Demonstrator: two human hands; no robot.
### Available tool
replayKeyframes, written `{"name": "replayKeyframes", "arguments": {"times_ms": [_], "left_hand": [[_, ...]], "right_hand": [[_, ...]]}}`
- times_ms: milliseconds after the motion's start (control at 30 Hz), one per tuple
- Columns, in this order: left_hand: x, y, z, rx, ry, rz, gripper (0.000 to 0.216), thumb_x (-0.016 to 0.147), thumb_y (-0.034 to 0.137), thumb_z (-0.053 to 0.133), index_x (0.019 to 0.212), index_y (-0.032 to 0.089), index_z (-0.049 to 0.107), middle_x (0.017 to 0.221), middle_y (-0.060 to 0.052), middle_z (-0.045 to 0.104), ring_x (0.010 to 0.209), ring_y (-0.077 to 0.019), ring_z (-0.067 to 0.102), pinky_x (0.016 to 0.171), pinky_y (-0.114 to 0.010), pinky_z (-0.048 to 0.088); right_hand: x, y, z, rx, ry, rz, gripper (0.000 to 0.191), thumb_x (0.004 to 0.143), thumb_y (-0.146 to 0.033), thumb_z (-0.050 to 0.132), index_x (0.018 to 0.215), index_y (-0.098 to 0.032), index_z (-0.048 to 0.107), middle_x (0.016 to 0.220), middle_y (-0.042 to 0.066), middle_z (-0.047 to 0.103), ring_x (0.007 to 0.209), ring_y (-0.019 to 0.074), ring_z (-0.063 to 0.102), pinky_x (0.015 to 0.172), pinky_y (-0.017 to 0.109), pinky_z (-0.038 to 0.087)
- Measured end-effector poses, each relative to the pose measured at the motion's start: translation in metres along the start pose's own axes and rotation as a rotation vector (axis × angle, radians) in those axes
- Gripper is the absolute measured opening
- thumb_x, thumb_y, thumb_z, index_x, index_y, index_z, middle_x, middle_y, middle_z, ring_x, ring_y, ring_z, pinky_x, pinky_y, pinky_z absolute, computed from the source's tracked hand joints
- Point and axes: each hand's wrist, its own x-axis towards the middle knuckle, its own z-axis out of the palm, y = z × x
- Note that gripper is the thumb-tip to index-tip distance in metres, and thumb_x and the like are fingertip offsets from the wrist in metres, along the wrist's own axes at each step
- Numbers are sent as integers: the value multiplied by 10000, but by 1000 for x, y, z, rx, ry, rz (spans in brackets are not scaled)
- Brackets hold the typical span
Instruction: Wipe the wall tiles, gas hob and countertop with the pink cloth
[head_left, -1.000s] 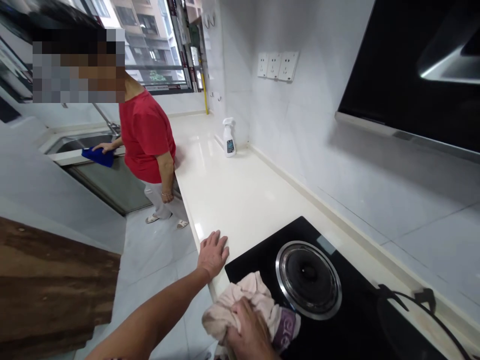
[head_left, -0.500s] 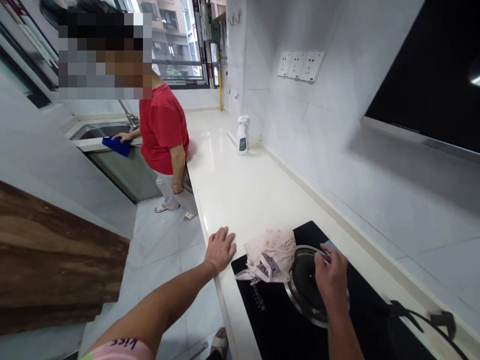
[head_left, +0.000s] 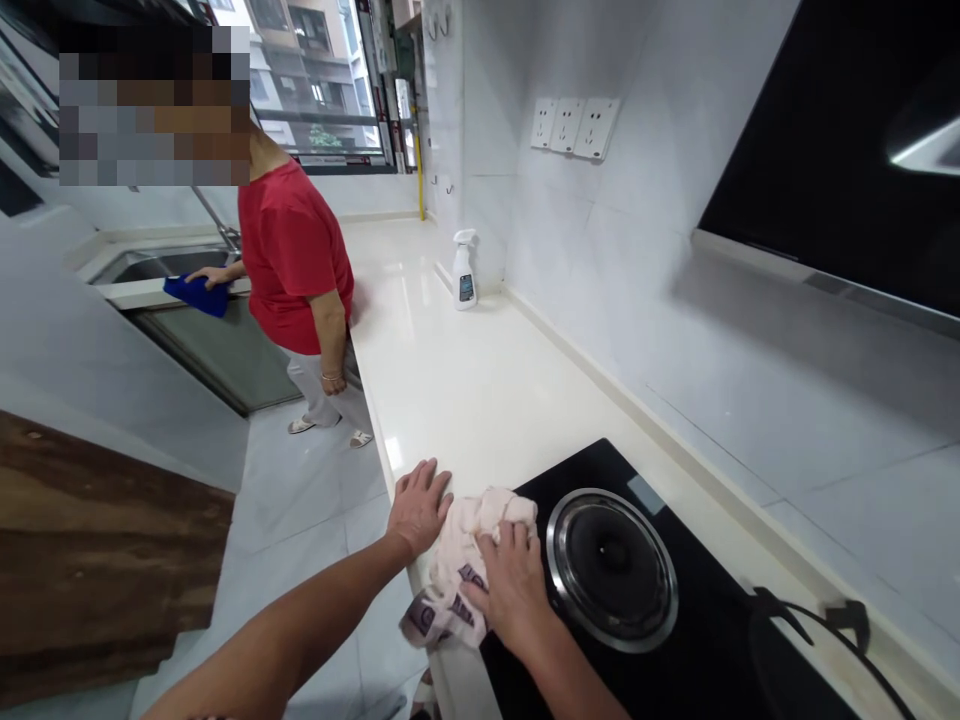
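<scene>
My left hand (head_left: 420, 508) rests on the white countertop (head_left: 480, 390) near its front edge, with fingers spread. Just beside it, a crumpled pale pink cloth (head_left: 457, 560) with dark printed patches lies across the left side of the black cooktop (head_left: 600, 462), and one end droops over the counter edge. My right hand (head_left: 514, 585) is on top of the cloth, its bent fingers gripping the fabric. To the right of that hand is a round burner (head_left: 611, 550) with a shiny metal ring.
A white spray bottle (head_left: 464, 272) stands by the wall corner. At the sink (head_left: 150, 262), a person in a red shirt (head_left: 292, 255) holds a blue cloth (head_left: 199, 294) on its edge. A black cable (head_left: 832, 635) lies at right. A dark range hood (head_left: 847, 160) overhangs the cooktop.
My right hand has gone from above the burner to the left and taken hold of the pink cloth. The cloth has shifted toward the counter's front edge. My left hand stays on the counter.
</scene>
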Motion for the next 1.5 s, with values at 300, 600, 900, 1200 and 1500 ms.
{"name": "replayKeyframes", "arguments": {"times_ms": [300, 600, 900, 1200, 1500], "left_hand": [[1, -1, -2, 7, 16, -3, 390, 1002, 334, 524, 1357, 244, 659, 1550, -141, 531, 1463, -346, 432, 1148, -536, 383], [0, 4, -4, 39, -32, -6, 403, 1016, 356, 513, 1385, 242, 627, 1568, -144, 504, 1482, -346, 399, 1162, -529, 358], [1, 7, -7, -20, -44, -14, 412, 1016, 362, 485, 1383, 235, 622, 1573, -145, 486, 1484, -351, 369, 1170, -541, 332], [4, 5, -4, -13, -29, -4, 409, 1011, 362, 483, 1365, 229, 639, 1564, -152, 494, 1482, -349, 377, 1166, -531, 344], [9, 1, -3, -13, -17, -8, 445, 1016, 386, 438, 1390, 239, 630, 1566, -145, 505, 1476, -337, 387, 1174, -549, 349]], "right_hand": [[67, 142, -44, -83, 60, 373, 348, 1022, -451, 586, 1245, -203, 685, 1331, 169, 577, 1230, 350, 508, 1031, 553, 361], [51, 235, -51, -123, 54, 788, 509, 1062, -475, 432, 1361, -114, 631, 1299, 281, 549, 1170, 417, 541, 919, 545, 406], [49, 87, -22, -97, 68, 325, 477, 1032, -513, 520, 1323, -166, 670, 1371, 229, 524, 1269, 417, 423, 1093, 569, 269], [-59, -17, 3, 74, -3, 65, 368, 917, -511, 722, 1168, -241, 719, 1267, 125, 605, 1260, 334, 460, 1163, 512, 280], [-152, 86, 17, -70, -33, 492, 265, 991, -456, 580, 1042, -247, 735, 1187, 147, 654, 1160, 357, 554, 938, 531, 423]]}}
